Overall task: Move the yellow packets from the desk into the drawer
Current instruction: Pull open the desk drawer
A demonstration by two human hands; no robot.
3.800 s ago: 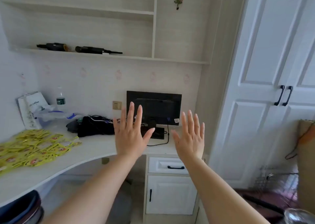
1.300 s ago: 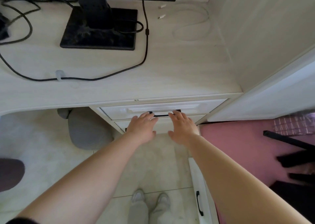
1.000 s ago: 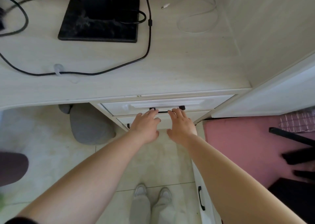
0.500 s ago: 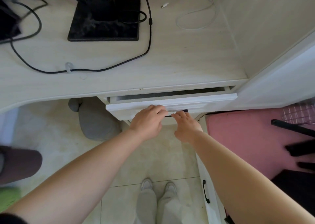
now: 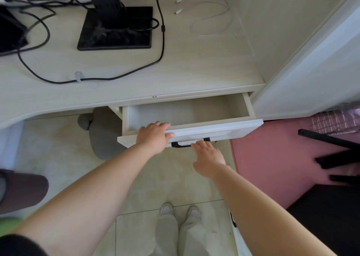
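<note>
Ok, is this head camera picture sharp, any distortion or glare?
Head view: wide-angle lens splays the tall white cupboard panel outward; light soft, even, no glare; the open white drawer is sharp, the black bars at right look smeared.

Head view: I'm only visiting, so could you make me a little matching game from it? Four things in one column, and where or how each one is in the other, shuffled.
Things
1. drawer
2. left hand
3. monitor stand
4. white cable

Place or state
A. looped on the desk, near the right wall
B. pulled out, nothing visible inside
C. black, standing at the desk's back
D. gripping the drawer front's top edge

Pairs: 1-B, 2-D, 3-C, 4-A
</note>
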